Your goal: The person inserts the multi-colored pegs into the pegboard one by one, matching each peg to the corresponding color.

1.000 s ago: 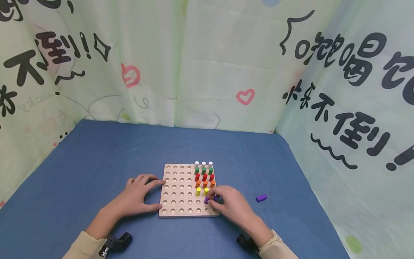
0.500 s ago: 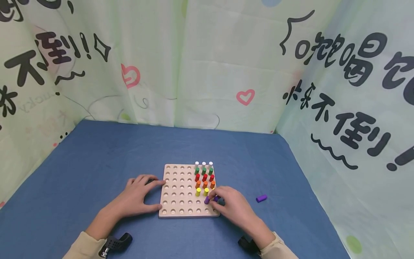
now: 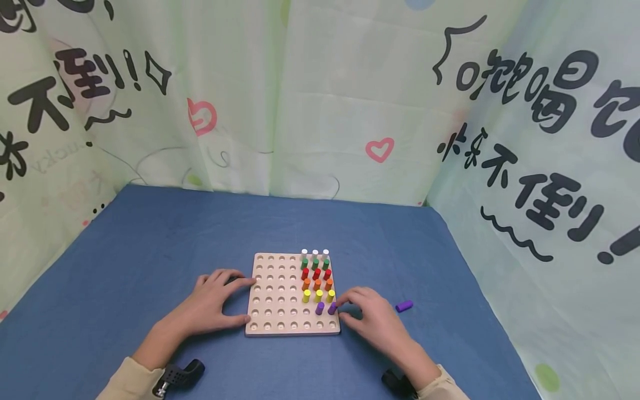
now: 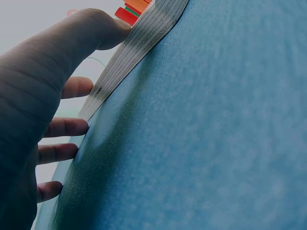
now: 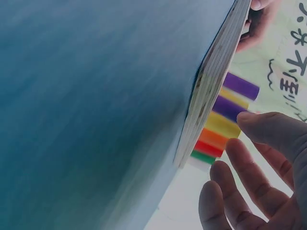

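Observation:
A pale wooden pegboard [image 3: 276, 331] lies on the blue cloth, with upright pegs in its right-hand columns. My left hand [image 3: 216, 303] touches the board's left edge with thumb and forefinger, its fingers spread. Close to the right edge is my right hand [image 3: 374, 321], fingers parted and nothing gripped. Just beside its fingertips a purple peg [image 3: 332, 308] stands in a hole; in the right wrist view the thumb overlaps that peg's end, and I cannot tell whether it touches. Another purple peg [image 3: 320, 308] stands to its left, below a yellow peg [image 3: 319, 296].
A loose purple peg [image 3: 404, 306] lies on the cloth right of the right hand. Above the yellow row come orange pegs [image 3: 317, 285], red pegs [image 3: 316, 274], green pegs [image 3: 315, 264] and white pegs [image 3: 315, 254]. A printed curtain [image 3: 320, 100] closes in the back and sides.
My right hand has let go of the purple peg and drawn back to the right, uncovering both purple pegs and the rightmost yellow one. The left hand keeps its place.

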Motion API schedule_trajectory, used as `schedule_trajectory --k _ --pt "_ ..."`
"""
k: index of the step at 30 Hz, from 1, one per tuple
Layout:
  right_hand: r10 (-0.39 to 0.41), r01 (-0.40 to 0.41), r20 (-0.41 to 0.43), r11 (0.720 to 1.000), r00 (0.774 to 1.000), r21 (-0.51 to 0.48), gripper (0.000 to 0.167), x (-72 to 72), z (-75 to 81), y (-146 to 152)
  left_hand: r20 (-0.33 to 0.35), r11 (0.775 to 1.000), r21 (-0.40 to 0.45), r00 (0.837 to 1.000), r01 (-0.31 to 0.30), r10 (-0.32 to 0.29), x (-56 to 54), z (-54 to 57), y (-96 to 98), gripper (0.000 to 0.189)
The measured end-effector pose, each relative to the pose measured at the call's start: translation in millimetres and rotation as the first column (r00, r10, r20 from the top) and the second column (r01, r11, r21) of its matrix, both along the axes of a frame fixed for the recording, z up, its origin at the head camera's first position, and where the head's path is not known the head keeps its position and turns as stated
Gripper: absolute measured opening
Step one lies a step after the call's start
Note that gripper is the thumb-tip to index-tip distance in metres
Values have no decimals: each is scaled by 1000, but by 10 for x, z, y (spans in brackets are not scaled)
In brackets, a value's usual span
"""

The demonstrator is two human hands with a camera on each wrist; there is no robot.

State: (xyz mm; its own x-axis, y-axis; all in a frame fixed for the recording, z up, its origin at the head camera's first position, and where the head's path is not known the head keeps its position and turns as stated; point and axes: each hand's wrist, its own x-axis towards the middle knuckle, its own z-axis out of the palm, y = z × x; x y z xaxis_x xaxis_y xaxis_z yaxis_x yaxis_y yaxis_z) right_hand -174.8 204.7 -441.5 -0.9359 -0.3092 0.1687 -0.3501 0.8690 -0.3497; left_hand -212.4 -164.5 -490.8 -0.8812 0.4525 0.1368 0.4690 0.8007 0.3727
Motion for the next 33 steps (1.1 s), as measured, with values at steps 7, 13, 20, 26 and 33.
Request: schedule_trajectory --k 7,13,20,26,33 --pt "-54 51 29 995 998 82 21 -42 78 214 0 1000 -1 1000 -5 5 6 -1 3 73" --pt "-48 39 47 984 998 176 25 -102 136 562 9 1000 -5 1000 -4 5 16 -1 6 73" --pt "47 -51 26 981 999 187 29 -176 202 916 3 1000 1 1000 -5 5 8 10 8 73" --pt "105 -123 99 973 990 193 28 -226 151 1093 14 1000 -5 1000 -6 6 4 6 9 73" --pt "128 -147 133 979 983 142 28 -235 42 1182 6 1000 3 1000 -1 1 -4 2 3 73"
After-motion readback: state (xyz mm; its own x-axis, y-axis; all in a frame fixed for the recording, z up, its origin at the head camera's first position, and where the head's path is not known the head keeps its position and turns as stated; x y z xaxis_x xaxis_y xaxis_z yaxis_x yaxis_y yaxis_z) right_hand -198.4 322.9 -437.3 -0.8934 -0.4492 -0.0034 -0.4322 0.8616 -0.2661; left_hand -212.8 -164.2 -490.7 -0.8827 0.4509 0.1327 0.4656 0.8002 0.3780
